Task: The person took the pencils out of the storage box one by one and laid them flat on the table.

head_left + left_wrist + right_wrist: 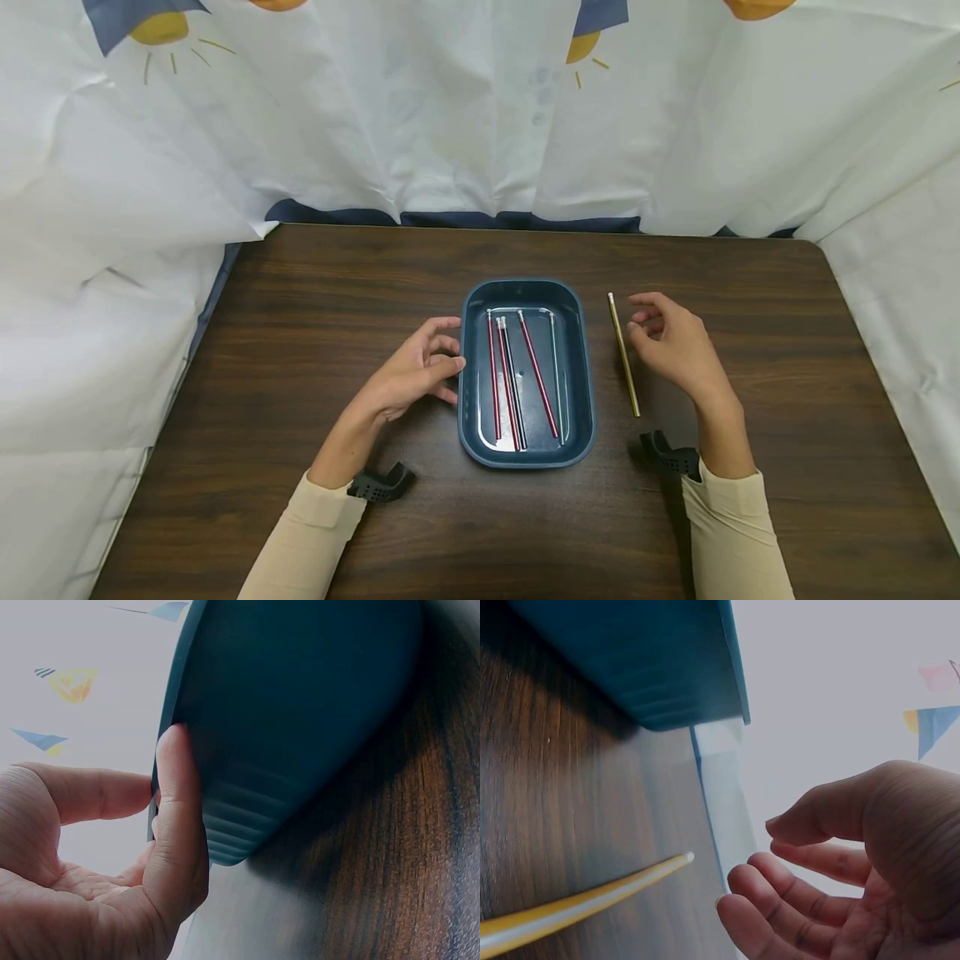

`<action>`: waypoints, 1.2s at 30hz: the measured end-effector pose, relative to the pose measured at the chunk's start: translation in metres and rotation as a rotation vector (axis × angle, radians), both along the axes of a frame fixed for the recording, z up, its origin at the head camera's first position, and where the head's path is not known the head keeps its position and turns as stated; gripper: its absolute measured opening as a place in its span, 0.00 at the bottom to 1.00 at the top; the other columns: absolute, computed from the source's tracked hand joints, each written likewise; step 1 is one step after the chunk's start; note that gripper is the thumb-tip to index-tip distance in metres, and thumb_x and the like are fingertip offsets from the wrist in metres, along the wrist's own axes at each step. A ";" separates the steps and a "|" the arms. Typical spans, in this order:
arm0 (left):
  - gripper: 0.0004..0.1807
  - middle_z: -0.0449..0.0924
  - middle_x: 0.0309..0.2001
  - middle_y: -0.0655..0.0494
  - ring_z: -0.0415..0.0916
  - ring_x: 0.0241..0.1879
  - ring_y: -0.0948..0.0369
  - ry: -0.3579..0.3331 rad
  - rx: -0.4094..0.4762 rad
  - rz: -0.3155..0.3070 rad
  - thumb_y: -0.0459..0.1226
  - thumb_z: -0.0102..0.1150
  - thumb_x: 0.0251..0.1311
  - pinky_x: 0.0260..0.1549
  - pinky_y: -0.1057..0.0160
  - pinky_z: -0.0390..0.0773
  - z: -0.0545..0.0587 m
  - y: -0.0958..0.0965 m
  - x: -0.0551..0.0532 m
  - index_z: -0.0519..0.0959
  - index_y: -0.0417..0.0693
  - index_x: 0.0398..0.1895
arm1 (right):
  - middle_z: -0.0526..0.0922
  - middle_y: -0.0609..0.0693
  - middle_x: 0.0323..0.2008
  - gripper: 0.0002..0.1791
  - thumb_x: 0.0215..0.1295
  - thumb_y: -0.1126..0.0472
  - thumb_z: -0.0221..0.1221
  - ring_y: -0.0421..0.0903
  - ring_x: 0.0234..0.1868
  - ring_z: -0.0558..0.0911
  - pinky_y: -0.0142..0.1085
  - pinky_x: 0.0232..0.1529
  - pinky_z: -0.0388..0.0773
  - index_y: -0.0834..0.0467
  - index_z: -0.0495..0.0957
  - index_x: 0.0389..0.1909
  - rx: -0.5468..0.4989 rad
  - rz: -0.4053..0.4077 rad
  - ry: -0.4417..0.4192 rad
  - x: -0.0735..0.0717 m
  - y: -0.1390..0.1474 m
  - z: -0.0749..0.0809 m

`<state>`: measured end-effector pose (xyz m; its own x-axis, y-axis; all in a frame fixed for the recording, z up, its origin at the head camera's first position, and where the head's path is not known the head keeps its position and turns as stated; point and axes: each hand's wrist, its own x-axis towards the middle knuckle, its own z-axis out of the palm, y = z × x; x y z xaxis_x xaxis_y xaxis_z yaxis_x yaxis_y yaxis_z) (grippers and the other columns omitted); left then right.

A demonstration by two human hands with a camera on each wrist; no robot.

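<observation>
The dark blue plastic tray [527,457] sat flat on the wooden desk [300,292], its long sides running from 12 to 6 o'clock. At its 9 o'clock side the left hand [408,371] pinched the rim — thumb on top, bent fingers against the outside wall — probably to keep the tray from sliding. Inside, at least five slim pencils lay lengthways, most likely because the tray was longest that way, and its raised walls would have stopped them rolling off: red pencils [537,375], a dark pencil [513,383] and, nearest the 3 o'clock wall, a green pencil [557,375]. One red pencil slanted from 11 toward 5 o'clock.

The gold pencil [624,354] lay on the desk itself, just beyond the tray at 3 o'clock, its pale tip aimed near 12. Farther out in the same direction hung the right hand [678,346], fingers loosely curved, thumb apart from the fingertips. It held nothing; the right wrist view showed a gap between hand and gold pencil — near, but not touching.
</observation>
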<state>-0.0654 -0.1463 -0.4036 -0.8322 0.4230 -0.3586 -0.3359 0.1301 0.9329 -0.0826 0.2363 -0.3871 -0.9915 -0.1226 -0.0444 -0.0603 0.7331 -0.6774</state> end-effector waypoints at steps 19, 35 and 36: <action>0.38 0.68 0.58 0.37 0.81 0.44 0.53 0.014 -0.030 0.015 0.30 0.57 0.72 0.33 0.53 0.94 0.005 0.001 0.004 0.53 0.45 0.81 | 0.86 0.61 0.47 0.19 0.75 0.62 0.59 0.58 0.47 0.87 0.44 0.46 0.86 0.61 0.79 0.64 -0.079 0.034 0.058 0.004 -0.033 0.010; 0.38 0.68 0.60 0.35 0.82 0.43 0.52 0.019 -0.028 0.002 0.30 0.58 0.73 0.34 0.53 0.94 0.005 0.003 0.002 0.53 0.44 0.81 | 0.85 0.58 0.49 0.21 0.76 0.61 0.59 0.54 0.48 0.85 0.45 0.46 0.85 0.61 0.77 0.66 -0.092 0.101 0.026 -0.007 -0.068 0.030; 0.38 0.68 0.60 0.35 0.82 0.44 0.52 0.021 -0.027 0.003 0.30 0.57 0.73 0.34 0.53 0.94 0.005 0.003 0.002 0.53 0.44 0.81 | 0.85 0.58 0.49 0.21 0.76 0.61 0.59 0.54 0.48 0.86 0.45 0.46 0.85 0.61 0.77 0.66 -0.090 0.107 0.020 -0.008 -0.071 0.031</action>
<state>-0.0632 -0.1435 -0.3986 -0.8407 0.4110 -0.3526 -0.3170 0.1543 0.9358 -0.0905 0.1654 -0.3560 -0.9731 -0.2302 -0.0091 -0.1488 0.6581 -0.7381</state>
